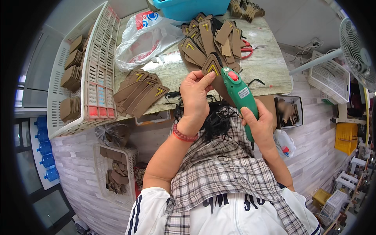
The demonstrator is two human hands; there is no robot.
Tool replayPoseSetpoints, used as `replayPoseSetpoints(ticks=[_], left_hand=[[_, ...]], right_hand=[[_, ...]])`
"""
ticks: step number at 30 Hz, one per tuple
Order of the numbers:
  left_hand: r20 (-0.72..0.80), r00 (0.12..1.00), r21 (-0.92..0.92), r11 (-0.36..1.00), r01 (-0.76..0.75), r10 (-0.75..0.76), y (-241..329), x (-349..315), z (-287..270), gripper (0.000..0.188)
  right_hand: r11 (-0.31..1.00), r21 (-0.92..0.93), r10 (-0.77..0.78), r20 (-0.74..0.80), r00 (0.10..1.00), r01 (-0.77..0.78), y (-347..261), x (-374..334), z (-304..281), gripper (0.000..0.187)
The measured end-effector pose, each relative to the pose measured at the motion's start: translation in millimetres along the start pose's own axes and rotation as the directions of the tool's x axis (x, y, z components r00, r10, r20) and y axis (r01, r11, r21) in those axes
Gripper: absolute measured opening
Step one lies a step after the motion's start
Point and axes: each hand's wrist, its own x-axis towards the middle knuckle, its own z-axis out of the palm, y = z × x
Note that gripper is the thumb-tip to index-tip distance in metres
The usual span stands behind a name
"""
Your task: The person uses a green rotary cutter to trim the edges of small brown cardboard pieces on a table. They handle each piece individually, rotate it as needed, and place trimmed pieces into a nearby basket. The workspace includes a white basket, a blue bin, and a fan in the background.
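My left hand (196,98) pinches a brown strap-shaped piece (214,62) with a yellow V mark and a dark edge, over the near table edge. My right hand (259,124) is wrapped round a green handheld power tool (243,94) with a red switch, its front end against the piece's right edge. The tool's working tip is hidden, so its exact kind cannot be told. Black trimmings (219,117) lie heaped on my plaid apron. Past my hands is a loose pile of similar brown pieces (205,33). A fanned stack of marked pieces (141,92) lies to the left.
A white crate (100,70) holding brown pieces stands at the left. A plastic bag (145,43), a blue bin (192,8) and red-handled scissors (247,49) are on the table (270,35). Right are a fan (354,51) and a box (289,112); a basket (113,172) sits below left.
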Motion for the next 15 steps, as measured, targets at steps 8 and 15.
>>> replayPoseSetpoints(ticks=[8, 15], left_hand=[[0.044, 0.999, 0.066, 0.998, 0.011, -0.014, -1.7, -9.5, -2.0, 0.007], [0.046, 0.995, 0.13, 0.987, -0.095, 0.089, 2.9, -7.8, -9.0, 0.007]], right_hand=[[1.0, 0.007, 0.02, -0.014, 1.0, -0.02, -4.6, 1.7, -3.1, 0.031], [0.999, 0.03, 0.028, 0.033, 0.999, -0.029, -2.1, 0.5, -8.9, 0.033]])
